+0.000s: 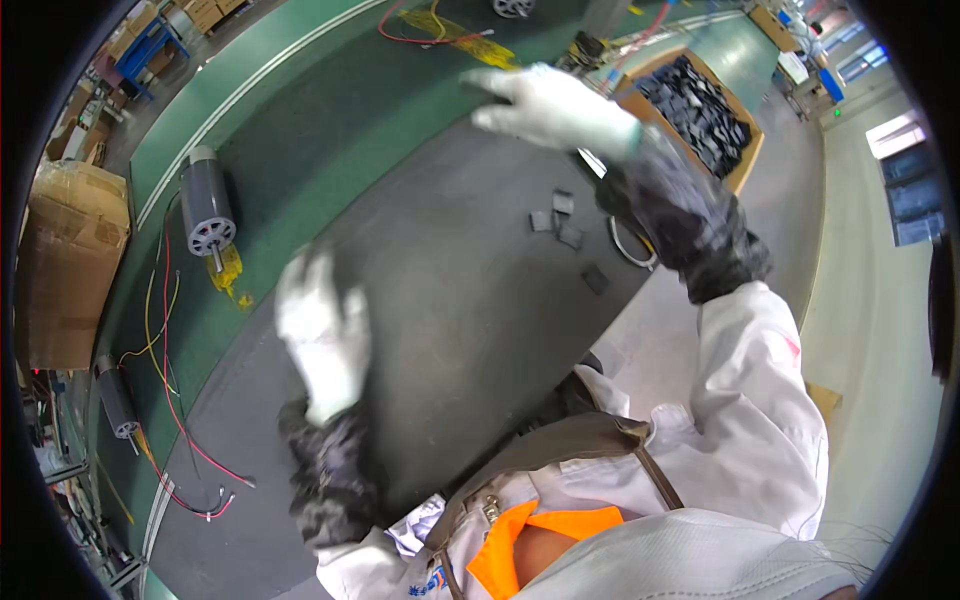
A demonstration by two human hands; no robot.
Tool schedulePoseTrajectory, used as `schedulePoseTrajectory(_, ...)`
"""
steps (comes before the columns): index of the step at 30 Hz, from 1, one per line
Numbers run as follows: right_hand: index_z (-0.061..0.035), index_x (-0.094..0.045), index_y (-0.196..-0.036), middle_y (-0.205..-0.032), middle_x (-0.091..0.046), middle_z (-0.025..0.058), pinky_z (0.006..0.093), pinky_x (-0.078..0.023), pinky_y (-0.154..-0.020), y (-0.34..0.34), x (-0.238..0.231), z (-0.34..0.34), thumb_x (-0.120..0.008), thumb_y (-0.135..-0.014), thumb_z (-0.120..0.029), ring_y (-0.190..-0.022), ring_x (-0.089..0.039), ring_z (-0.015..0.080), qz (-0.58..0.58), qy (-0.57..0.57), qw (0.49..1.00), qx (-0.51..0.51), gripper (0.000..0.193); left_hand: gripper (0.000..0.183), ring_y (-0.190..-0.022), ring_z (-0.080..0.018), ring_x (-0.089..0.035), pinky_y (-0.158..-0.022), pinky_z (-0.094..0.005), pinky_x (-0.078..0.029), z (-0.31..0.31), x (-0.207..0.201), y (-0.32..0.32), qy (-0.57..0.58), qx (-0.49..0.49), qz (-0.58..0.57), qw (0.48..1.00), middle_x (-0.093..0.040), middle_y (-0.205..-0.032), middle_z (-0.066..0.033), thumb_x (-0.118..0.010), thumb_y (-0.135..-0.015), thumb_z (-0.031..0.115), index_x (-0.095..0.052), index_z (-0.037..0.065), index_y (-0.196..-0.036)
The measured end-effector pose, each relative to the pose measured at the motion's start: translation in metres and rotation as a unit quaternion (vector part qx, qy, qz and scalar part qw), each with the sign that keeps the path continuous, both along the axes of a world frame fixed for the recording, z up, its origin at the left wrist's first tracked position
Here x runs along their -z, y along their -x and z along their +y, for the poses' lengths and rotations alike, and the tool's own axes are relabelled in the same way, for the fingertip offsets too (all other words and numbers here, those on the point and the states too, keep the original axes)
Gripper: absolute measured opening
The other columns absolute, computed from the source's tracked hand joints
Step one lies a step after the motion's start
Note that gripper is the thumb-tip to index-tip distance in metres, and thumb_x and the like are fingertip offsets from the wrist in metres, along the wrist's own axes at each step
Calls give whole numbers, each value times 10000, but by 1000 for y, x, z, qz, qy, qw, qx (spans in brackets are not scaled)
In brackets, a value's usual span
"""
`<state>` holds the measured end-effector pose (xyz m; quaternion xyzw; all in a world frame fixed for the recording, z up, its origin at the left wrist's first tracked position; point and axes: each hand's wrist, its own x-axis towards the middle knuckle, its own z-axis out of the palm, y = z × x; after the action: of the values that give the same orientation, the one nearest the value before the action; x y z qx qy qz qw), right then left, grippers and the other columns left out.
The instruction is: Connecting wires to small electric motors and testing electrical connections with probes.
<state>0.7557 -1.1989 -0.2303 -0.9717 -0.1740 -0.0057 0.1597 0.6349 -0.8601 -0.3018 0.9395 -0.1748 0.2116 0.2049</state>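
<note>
My left hand (325, 325), in a white glove, hovers over the left part of the dark grey worktable (440, 330). Its fingers are stretched out with the thumb apart, slightly blurred, and nothing shows in it. My right hand (560, 108), also gloved, reaches over the far side near the green line, fingers spread and no object visible in them. Beyond my left hand, a grey cylindrical motor (206, 200) lies on the green surface with its shaft toward me. Several small black blocks (570, 236) rest on the table, nearer me than my right hand.
A cardboard box (748, 165) full of black pieces stands right of my right hand. Near the blocks lies a pale curved loop (630, 245). A second motor (116, 398) and red and yellow leads (170, 380) are at left, beside a large carton (75, 260). Another motor (513, 7) sits far off.
</note>
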Motion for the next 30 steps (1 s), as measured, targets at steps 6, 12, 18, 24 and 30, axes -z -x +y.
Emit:
schedulePoseTrajectory(6, -50, -516, -1396, -1138, -710, 214, 496, -539, -896, -205, 46, -88, -678, -903, -370, -1057, -687, 386, -73, 185, 955, 222, 610, 469, -1311, -364, -500, -1115, -510, -383, -46, 30, -37, -2, 56, 42, 998, -572, -1343, -146, -692, -881, 156, -594, 88, -1335)
schedulePoseTrajectory(12, -201, -254, -1601, -1262, -663, 276, 489, -510, -998, -310, 116, -163, -574, -922, -306, -1190, -638, 442, -41, 17, 929, 367, 757, 488, -1290, -352, -500, -1094, -526, -385, -52, 26, -47, 43, 41, 93, 994, -569, -1312, -109, -719, -830, 164, -608, 110, -1303)
schedulePoseTrajectory(18, -231, -264, -1607, -1253, -675, 262, 484, -506, -1002, -311, 138, -156, -566, -927, -287, -1182, -647, 437, -83, -26, 928, 362, 746, 441, -1301, -352, -493, -1112, -534, -362, -58, 24, -42, 43, 38, 99, 993, -569, -1312, -121, -724, -839, 181, -621, 112, -1262)
schedulePoseTrajectory(24, -38, -385, -1465, -1142, -682, 132, 395, -540, -866, -232, 122, -3, -604, -990, -374, -1013, -672, 307, 14, -174, 905, 387, 622, 363, -1253, -347, -536, -1089, -514, -391, -52, 45, -45, 49, 27, 45, 997, -615, -1247, -124, -710, -859, 153, -651, 106, -1214)
schedulePoseTrajectory(30, -98, -303, -1571, -971, -663, 57, 310, -533, -697, 17, 12, 50, -692, -910, -148, -778, -627, 143, 98, -215, 965, 114, 769, 271, -1165, -371, -613, -1032, -449, -478, -54, 46, -59, 168, 96, -30, 981, -656, -1251, -180, -641, -963, 124, -667, 51, -1223)
